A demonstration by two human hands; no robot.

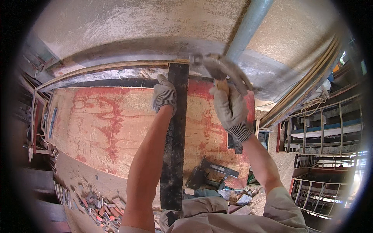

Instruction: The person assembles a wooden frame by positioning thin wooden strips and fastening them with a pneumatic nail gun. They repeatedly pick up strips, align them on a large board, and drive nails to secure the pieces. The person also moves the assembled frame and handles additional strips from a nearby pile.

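Observation:
My right hand (232,106), in a pale knitted work glove, is closed around the wooden handle of a claw hammer (222,73). The hammer is raised near the far end of a long black board (175,136), and its head is smeared by motion. My left hand (164,94), gloved the same way, grips the board's left edge near that far end; some of its fingers are hidden. The board lies lengthwise toward me across a red-stained plywood panel (112,128). A dark nail gun (211,173) rests on the panel's near right part.
Behind the panel runs a wooden frame rail (112,68), and beyond it a grey pipe (248,31) slants upward. Small wood offcuts (107,209) litter the floor at the near left. Slatted wooden racks (322,132) stand at the right.

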